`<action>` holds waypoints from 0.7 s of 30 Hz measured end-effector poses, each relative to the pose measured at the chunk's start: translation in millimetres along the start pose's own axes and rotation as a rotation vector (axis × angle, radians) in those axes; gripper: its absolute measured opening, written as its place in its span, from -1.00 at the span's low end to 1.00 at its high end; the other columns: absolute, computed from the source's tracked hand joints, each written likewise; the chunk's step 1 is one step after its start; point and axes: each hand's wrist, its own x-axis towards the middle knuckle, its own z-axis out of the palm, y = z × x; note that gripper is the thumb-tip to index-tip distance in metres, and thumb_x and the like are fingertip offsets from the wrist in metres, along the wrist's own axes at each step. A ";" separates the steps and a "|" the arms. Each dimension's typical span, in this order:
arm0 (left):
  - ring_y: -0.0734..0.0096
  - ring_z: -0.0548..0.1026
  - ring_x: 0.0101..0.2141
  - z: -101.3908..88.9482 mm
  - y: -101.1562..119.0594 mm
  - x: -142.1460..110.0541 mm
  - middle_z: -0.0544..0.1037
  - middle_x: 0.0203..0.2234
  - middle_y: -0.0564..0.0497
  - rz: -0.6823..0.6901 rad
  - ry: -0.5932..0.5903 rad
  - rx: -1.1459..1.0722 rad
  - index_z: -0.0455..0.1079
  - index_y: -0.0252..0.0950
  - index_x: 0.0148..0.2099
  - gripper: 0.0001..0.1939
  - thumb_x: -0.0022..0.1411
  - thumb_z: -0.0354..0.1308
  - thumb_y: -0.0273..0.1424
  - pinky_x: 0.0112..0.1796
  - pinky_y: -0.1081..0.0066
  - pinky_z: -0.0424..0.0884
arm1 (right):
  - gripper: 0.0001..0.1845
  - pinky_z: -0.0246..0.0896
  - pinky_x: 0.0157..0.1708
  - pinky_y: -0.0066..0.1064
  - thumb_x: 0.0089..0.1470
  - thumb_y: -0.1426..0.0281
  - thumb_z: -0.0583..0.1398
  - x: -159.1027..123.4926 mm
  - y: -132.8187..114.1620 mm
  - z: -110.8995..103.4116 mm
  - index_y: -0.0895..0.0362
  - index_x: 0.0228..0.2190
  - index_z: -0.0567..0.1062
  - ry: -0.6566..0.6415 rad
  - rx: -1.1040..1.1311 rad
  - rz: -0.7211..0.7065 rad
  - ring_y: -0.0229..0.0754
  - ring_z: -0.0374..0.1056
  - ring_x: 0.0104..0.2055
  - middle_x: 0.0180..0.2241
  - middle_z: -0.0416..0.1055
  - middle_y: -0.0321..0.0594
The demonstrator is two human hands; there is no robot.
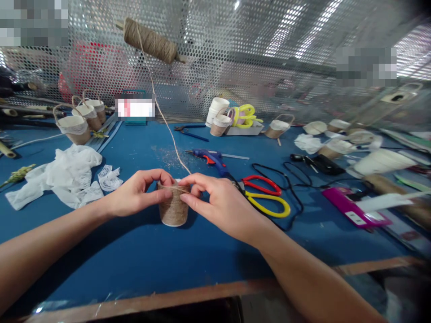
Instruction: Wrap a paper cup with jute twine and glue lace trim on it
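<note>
A small cup wrapped in brown twine (173, 211) is held just above the blue tabletop, or rests on it; I cannot tell which. My left hand (143, 190) pinches its rim from the left, thumb on the outside. At the right side of the rim, my right hand (215, 197) has thumb and fingers closed on the twine (171, 137). That strand runs up from the cup to a twine spool (150, 41) on a stick at the mesh wall. Behind my right hand lie a blue glue gun (212, 158) and red-and-yellow-handled scissors (269, 204).
White lace cloth (63, 172) lies on the left, with finished handled cups (76, 130) behind it. Pliers (191, 131) lie at the back. On the right are a black cord (299, 202), a magenta power strip (353, 208) and more cups (279, 128). The table's front edge (151, 298) is close.
</note>
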 end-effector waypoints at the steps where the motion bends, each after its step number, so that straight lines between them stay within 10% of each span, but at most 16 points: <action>1: 0.39 0.41 -0.31 -0.7 0.0 0.0 0.45 -0.29 -0.07 -0.007 -0.002 0.000 0.27 -0.35 -0.37 -0.81 0.17 0.09 -0.31 -0.29 0.40 0.33 | -0.81 0.13 -0.45 -0.50 0.04 0.43 0.18 0.3 -0.2 0.4 0.16 -0.24 0.47 -0.003 0.004 0.006 -0.34 0.28 -0.53 -0.58 0.40 -0.38; 21: 0.36 0.40 -0.29 -6.3 0.8 -0.4 0.47 -0.32 -0.06 -0.002 -0.043 0.009 0.30 -0.35 -0.37 -0.82 0.13 0.10 -0.31 -0.23 0.33 0.33 | -0.83 0.17 -0.45 -0.48 0.07 0.37 0.15 1.1 2.5 2.5 0.13 -0.28 0.51 0.041 0.090 -0.019 -0.33 0.31 -0.50 -0.51 0.46 -0.33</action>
